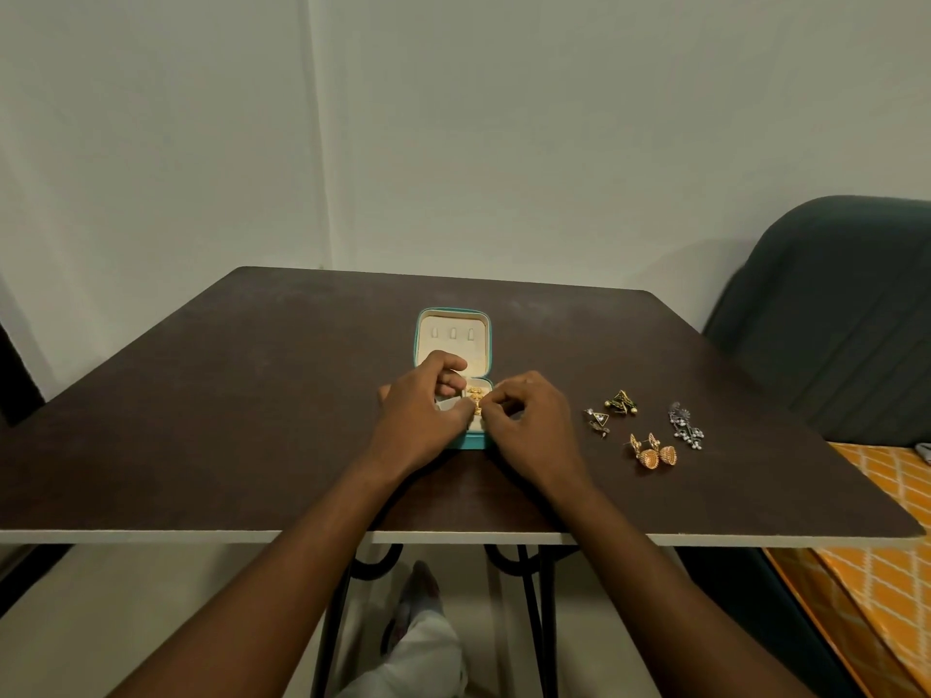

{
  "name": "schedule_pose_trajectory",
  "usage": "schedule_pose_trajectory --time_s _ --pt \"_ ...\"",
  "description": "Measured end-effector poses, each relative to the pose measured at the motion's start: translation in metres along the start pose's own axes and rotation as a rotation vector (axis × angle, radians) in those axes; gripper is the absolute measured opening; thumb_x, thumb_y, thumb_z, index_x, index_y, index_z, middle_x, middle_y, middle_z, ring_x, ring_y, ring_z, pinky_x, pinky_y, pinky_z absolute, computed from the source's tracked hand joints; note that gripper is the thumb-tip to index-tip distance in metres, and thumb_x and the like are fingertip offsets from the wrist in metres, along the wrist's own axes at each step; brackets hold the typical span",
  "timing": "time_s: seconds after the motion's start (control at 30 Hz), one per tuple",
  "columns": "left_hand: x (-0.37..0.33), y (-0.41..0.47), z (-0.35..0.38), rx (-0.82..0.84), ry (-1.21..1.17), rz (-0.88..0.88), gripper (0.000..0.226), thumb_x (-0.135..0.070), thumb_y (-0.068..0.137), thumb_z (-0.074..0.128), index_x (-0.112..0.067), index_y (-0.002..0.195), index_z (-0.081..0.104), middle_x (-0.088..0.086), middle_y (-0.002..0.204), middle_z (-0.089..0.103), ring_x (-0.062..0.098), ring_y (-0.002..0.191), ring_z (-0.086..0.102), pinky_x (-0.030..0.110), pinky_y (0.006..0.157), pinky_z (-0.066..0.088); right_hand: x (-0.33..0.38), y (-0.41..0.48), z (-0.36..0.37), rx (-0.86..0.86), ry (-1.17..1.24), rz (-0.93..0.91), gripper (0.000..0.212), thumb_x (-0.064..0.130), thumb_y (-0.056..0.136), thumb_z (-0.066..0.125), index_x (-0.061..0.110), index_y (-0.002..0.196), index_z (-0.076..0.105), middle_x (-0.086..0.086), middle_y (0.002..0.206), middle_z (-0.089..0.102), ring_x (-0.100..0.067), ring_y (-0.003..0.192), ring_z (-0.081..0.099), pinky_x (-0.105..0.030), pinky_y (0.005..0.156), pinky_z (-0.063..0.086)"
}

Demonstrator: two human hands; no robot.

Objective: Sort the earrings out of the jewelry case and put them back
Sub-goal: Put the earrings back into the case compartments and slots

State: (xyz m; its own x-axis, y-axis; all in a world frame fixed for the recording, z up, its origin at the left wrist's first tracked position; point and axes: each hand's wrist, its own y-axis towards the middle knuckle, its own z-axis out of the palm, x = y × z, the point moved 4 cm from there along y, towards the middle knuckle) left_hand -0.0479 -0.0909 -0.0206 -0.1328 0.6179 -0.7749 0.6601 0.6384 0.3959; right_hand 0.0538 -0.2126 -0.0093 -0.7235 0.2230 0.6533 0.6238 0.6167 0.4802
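Hands' fingers (466,409) pinching gold earring (476,401) over open case (453,340), table (252,395) left bare

Both forearms are bare from the near edge of the frame to the wrists, with no sleeves showing. The left hand (420,405) and the right hand (529,420) wear no rings, watch or bracelet. Below the worktop (201,420), a leg in light grey trousers (423,657) ends in a bare foot (422,581).

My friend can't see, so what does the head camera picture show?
Two hands, left hand and right hand, pinch a gold earring over an open teal jewelry case. Four earring pairs lie right of it on a dark table.
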Motion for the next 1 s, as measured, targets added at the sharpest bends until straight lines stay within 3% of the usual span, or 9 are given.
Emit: schedule_pose_trajectory --time_s 0.07,0.23,0.43,0.6,0.7,0.8,1.0 --pt "-0.001 -0.001 -0.001 -0.014 0.002 0.01 0.037 -0.043 0.076 0.068 -0.043 0.11 0.053 -0.02 0.096 0.066 -0.003 0.093 0.063 0.046 0.097 0.052 0.0 0.0 -0.002 -0.006 0.026 0.029 0.007 0.02 0.089 0.068 0.015 0.088 0.072 0.003 0.098 0.061 -0.008 0.086 0.06 -0.025 0.072 0.056" --pt "0.0 -0.002 -0.005 -0.073 -0.053 0.007 0.029 -0.034 0.081 0.062 -0.042 0.109 0.056 -0.018 0.099 0.066 -0.004 0.093 0.065 0.044 0.092 0.056 0.0 -0.002 -0.005 0.017 0.068 0.08 0.013 0.021 0.095 0.059 0.017 0.099 0.071 0.003 0.105 0.059 0.004 0.084 0.054 -0.009 0.059 0.044" --pt "-0.004 -0.003 -0.012 -0.176 -0.034 0.025 0.025 -0.035 0.083 0.061 -0.046 0.104 0.054 -0.024 0.097 0.064 -0.001 0.092 0.065 0.048 0.093 0.054 -0.007 0.001 -0.008 -0.019 0.147 0.121 0.019 0.02 0.097 0.052 0.017 0.096 0.071 0.007 0.101 0.059 -0.004 0.09 0.059 -0.024 0.072 0.056" --pt "-0.018 -0.01 -0.01 -0.19 0.093 0.151 0.026 -0.025 0.084 0.066 -0.033 0.108 0.06 -0.017 0.103 0.065 0.002 0.098 0.063 0.041 0.099 0.043 -0.01 -0.002 -0.014 -0.055 0.139 0.143 0.019 0.016 0.096 0.051 0.015 0.093 0.07 0.005 0.099 0.061 0.002 0.087 0.055 -0.012 0.063 0.04" --pt "-0.034 -0.018 -0.001 -0.115 0.274 0.303 0.023 -0.025 0.085 0.066 -0.03 0.106 0.06 -0.014 0.106 0.066 0.006 0.103 0.059 0.033 0.091 0.032 -0.007 -0.004 -0.017 -0.071 0.133 0.141 0.016 0.016 0.095 0.055 0.015 0.091 0.07 0.004 0.097 0.062 -0.001 0.086 0.057 -0.016 0.067 0.046" --pt "-0.044 -0.024 0.005 -0.046 0.376 0.383 0.017 -0.032 0.087 0.06 -0.029 0.104 0.061 -0.012 0.105 0.067 0.011 0.105 0.057 0.035 0.088 0.029 0.0 -0.008 -0.02 -0.085 0.102 0.125 0.012 0.013 0.093 0.058 0.014 0.09 0.07 0.001 0.095 0.063 -0.005 0.084 0.058 -0.017 0.069 0.047" --pt "-0.065 -0.04 0.014 -0.111 0.441 0.416 0.014 -0.029 0.085 0.058 -0.032 0.098 0.061 -0.014 0.099 0.066 0.011 0.1 0.057 0.036 0.086 0.029 0.005 -0.03 -0.036 -0.064 0.114 0.101 0.009 0.011 0.091 0.06 0.015 0.095 0.067 -0.002 0.1 0.061 -0.006 0.086 0.056 -0.011 0.07 0.042"
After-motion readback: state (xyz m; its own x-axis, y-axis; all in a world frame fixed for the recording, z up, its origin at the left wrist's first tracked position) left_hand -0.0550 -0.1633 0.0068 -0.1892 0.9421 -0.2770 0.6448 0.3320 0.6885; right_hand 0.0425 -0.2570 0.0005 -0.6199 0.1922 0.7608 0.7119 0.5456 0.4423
